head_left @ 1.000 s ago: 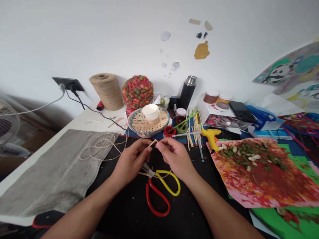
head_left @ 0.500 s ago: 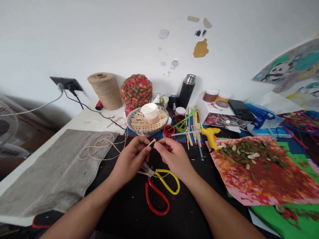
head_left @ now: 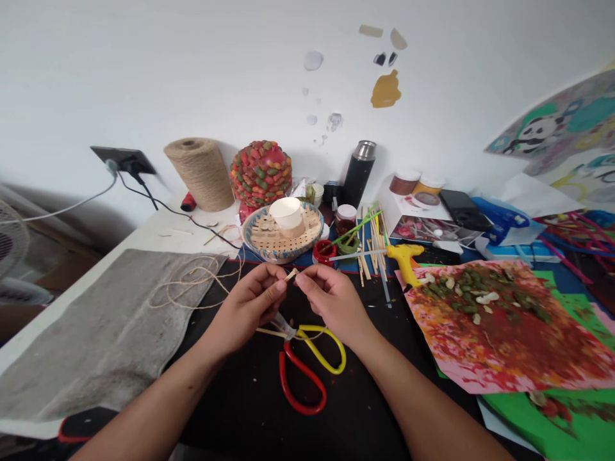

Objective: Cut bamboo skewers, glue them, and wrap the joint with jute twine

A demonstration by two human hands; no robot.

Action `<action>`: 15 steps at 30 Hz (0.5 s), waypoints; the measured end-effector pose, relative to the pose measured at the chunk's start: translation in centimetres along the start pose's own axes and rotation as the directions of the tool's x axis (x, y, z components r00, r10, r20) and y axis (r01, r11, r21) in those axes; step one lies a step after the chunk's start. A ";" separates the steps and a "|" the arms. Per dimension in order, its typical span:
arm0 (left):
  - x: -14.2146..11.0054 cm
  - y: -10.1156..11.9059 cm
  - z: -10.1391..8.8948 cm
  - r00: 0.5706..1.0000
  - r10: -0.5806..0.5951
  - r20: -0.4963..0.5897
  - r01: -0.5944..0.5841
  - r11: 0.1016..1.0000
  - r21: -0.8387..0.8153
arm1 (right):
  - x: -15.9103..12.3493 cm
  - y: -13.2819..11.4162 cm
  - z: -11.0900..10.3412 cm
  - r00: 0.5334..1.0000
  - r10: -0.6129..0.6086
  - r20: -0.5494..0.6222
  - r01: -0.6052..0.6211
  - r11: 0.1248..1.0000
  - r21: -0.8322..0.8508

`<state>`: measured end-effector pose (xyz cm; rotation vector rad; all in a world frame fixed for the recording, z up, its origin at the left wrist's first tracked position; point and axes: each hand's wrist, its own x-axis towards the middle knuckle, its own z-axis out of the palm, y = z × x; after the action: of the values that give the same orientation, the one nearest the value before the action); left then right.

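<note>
My left hand (head_left: 252, 299) is closed in a pinch on a short pale wooden stick (head_left: 291, 274), whose end sticks out past the thumb. Facing it, my right hand (head_left: 334, 301) has thumb and forefinger pressed together close by the stick's tip; whatever lies between them is hidden. Just below both hands, scissors (head_left: 289, 333) with one red and one yellow handle lie on the black mat (head_left: 346, 416). A thin pale strand passes by the scissors' pivot. Loose twine (head_left: 168, 304) loops over the grey cloth (head_left: 120, 307) to the left.
Behind my hands stand a woven basket (head_left: 250, 241) with a white paper cup (head_left: 286, 213), paint jars (head_left: 324, 251) and thin sticks (head_left: 375, 250). A yellow glue gun (head_left: 406, 259) lies right, beside a painted sheet (head_left: 504, 346). A twine spool (head_left: 199, 176) and black flask (head_left: 358, 173) line the wall.
The fingertips of my two hands have drawn slightly apart, and a gap shows between the stick's tip and my right fingers. The whole view has shifted a little.
</note>
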<state>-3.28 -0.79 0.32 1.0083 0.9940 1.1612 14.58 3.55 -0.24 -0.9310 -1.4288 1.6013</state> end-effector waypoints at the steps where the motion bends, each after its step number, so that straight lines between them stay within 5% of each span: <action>1: 0.0 -0.1 0.0 1.000 -0.008 0.010 0.009 1.000 -0.019 | 0.0 0.0 0.0 1.000 0.000 -0.001 0.000 1.000 -0.003; 15: -0.2 1.2 -0.4 0.950 -0.261 0.171 0.301 0.913 -0.277 | -0.1 -0.1 0.1 1.000 0.012 0.013 -0.012 1.000 -0.009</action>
<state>-3.95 -0.80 1.43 0.6625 0.7980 0.9569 14.55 3.45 -0.09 -0.9376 -1.4430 1.6133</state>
